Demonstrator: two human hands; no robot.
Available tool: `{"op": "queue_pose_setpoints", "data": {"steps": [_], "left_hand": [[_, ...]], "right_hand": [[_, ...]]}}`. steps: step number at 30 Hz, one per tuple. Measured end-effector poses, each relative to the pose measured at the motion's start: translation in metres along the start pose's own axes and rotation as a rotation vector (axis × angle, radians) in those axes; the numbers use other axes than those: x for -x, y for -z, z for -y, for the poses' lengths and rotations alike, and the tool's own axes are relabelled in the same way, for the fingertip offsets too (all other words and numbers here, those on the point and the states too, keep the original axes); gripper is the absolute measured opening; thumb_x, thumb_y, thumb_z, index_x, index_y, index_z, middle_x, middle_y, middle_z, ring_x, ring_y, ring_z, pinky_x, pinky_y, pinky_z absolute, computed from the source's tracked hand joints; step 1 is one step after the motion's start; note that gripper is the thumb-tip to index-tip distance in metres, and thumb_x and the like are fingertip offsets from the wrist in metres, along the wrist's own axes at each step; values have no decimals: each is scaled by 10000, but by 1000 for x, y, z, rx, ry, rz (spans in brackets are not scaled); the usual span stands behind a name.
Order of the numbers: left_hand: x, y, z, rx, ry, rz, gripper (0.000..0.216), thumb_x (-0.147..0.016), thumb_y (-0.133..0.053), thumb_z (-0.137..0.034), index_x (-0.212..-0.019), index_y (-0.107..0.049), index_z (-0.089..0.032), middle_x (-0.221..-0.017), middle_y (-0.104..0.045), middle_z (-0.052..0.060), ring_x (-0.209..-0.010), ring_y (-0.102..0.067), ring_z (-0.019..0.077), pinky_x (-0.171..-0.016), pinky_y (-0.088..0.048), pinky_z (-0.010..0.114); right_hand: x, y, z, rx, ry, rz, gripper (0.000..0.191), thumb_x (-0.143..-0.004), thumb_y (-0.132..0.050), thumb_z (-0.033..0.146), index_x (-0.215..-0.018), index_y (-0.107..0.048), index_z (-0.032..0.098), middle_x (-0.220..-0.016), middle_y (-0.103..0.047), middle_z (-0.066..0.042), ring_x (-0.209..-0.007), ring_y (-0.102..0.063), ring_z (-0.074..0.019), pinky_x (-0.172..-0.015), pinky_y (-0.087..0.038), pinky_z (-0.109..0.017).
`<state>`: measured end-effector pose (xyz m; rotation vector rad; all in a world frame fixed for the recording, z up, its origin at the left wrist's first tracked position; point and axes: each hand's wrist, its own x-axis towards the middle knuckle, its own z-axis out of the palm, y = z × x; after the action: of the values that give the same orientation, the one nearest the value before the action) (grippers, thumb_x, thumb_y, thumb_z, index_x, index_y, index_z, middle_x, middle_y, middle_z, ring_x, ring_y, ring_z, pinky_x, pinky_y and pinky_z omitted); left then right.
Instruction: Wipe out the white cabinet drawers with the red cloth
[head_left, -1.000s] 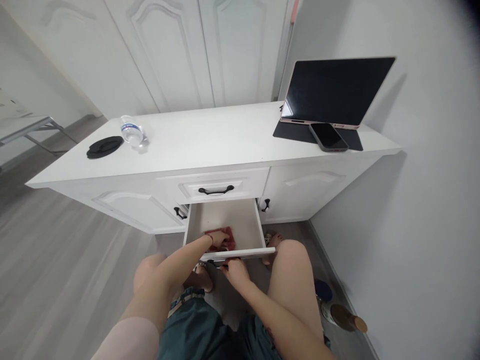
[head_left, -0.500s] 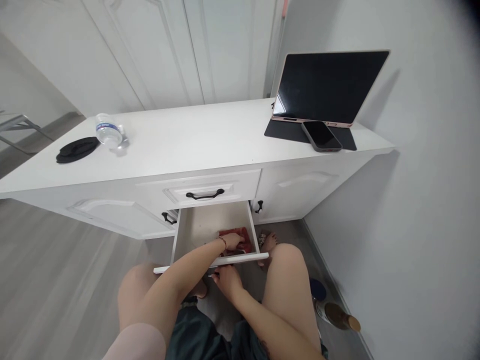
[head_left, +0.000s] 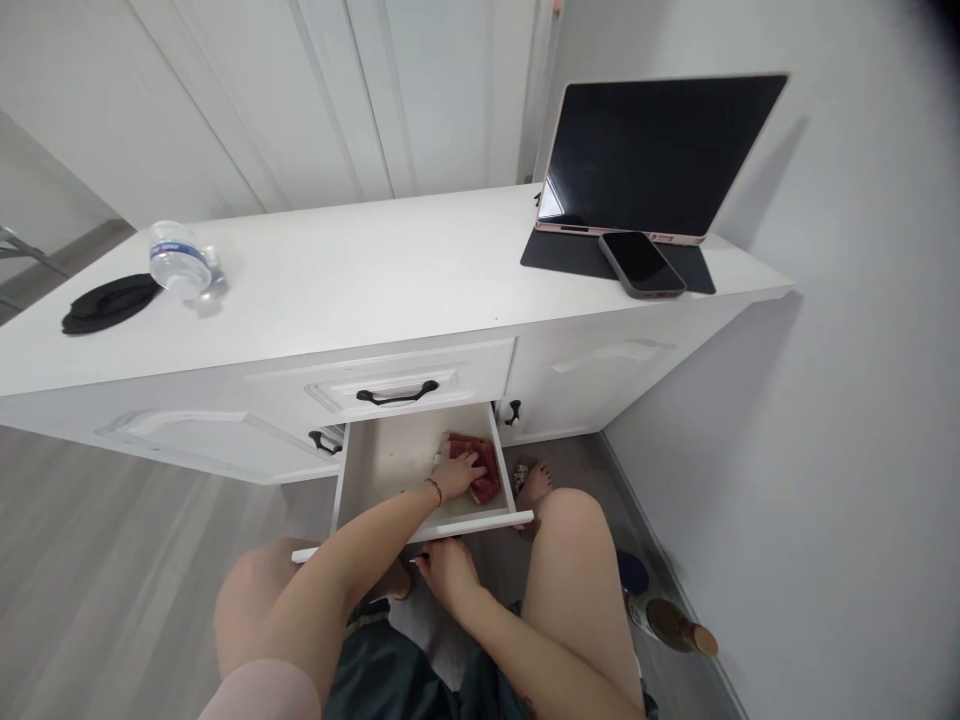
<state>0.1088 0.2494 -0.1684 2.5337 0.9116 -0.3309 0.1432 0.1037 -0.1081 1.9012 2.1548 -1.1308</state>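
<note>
The pulled-out white drawer point(head_left: 346, 495) stands in front of my knees, under a shut drawer. My left hand point(head_left: 459, 474) reaches over its front into the right part. Its fingers are spread on a crumpled red packet point(head_left: 484, 478), which looks soft and partly shiny; the palm covers some of it. Just outside the drawer front, my right hand point(head_left: 448, 572) is low with its fingers curled together. A small dark thing with a pale tip shows at those fingertips, too small to name.
On the white cabinet top point(head_left: 360, 270) are a clear plastic bottle point(head_left: 180, 262), a flat black item point(head_left: 112, 302), a tablet point(head_left: 660, 155) on a dark stand and a phone point(head_left: 641, 264). A grey wall is on the right, with a brown-capped bottle point(head_left: 679, 626) on the floor.
The red packet has shifted slightly up and lies differently. My left fingers have spread out over it. My right hand stays near the drawer front. The whole view has tilted slightly.
</note>
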Motion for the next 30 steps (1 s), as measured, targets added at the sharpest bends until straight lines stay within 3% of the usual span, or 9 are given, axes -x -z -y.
{"op": "queue_pose_setpoints", "data": {"steps": [5,17,30], "left_hand": [[-6,-4,14,-35,11,-103,374,-918,-361,-155,-1232,-529,-271,-1406,-384,101,-1281,-341,259,-994,-360,444],[-40,5,50,-2,74,-158,397,-919,-339,-126,-1255,-515,-239,-1398,-425,89,-1291,-344,228,-1037,-337,401],[-67,22,74,189,198,-199,384,-874,-391,-120,-1213,-542,-219,-1368,-457,74,-1282,-334,259,-1042,-321,446]], "right_hand": [[-2,-4,-1,-5,0,-2,253,-844,-529,296,-944,-723,168,-912,-725,-119,-862,-676,-262,-755,-505,-305],[-5,-5,4,129,56,49,278,-892,-494,305,-989,-698,143,-923,-719,-114,-865,-671,-253,-724,-512,-299],[-5,1,4,-29,-13,48,261,-861,-531,261,-1037,-679,138,-995,-700,-126,-948,-645,-260,-809,-486,-309]]}}
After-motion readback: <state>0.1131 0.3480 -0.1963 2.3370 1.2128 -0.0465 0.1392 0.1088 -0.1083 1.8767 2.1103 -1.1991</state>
